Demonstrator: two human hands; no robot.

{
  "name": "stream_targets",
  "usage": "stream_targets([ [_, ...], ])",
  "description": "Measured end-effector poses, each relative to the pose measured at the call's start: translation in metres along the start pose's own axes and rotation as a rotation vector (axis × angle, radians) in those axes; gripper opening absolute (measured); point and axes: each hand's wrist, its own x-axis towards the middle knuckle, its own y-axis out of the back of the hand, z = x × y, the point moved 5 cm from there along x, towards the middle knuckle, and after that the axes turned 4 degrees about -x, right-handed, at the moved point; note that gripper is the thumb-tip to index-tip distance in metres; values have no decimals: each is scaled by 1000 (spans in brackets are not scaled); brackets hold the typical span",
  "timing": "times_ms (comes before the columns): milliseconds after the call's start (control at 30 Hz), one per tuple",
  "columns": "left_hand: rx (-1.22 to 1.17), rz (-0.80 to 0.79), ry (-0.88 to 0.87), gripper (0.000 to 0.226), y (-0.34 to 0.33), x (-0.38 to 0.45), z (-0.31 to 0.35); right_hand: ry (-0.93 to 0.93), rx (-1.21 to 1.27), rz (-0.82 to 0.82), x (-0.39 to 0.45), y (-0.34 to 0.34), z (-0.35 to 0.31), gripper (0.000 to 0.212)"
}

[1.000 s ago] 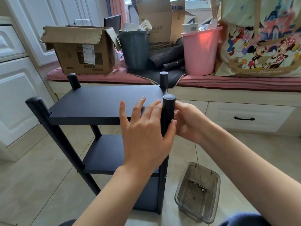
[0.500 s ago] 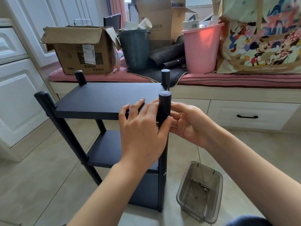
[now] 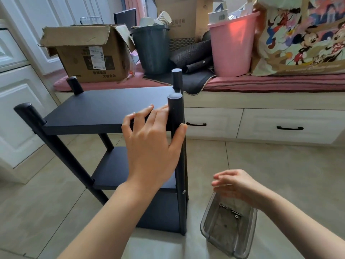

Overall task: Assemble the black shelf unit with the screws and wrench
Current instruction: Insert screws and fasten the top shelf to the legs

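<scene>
A person's left hand [image 3: 153, 146] grips the near right post [image 3: 177, 146] of the black shelf unit [image 3: 104, 111], fingers flat on its top board, thumb hooked round the post. The right hand [image 3: 237, 184], blurred, fingers loosely extended and holding nothing, hovers over the clear tray [image 3: 207, 230] of screws [image 3: 229, 210] on the floor, right of the unit. A careless grab could tip the light tray and scatter the screws across the tiles.

The left hand [image 3: 152, 144] holds the black shelf unit [image 3: 104, 111] at its near right post [image 3: 176, 116], fingers on the top board, thumb round the post. The right hand [image 3: 236, 185] hovers, fingers loosely curled, above a clear tray [image 3: 209, 227] of screws [image 3: 230, 210] on the floor [image 3: 280, 165].
</scene>
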Motion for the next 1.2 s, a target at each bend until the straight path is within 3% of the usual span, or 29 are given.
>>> stream_targets([
  [133,-3,38,-5,44,-1,-1,0,-156,-230,124,42,18,80,15],
  [367,-3,75,-6,40,-3,-1,0,-181,-875,196,101,19,151,22],
  [633,-12,79,11,35,-3,1,0,-212,-993,254,126,16,192,22],
  [733,-26,79,20,33,-3,1,0,-215,-929,304,132,19,202,25],
  [1000,-23,79,16,31,-5,0,1,-145,-1074,354,148,13,205,22],
  [1200,-37,80,17,30,-4,0,1,-185,-1021,393,157,16,212,24],
])
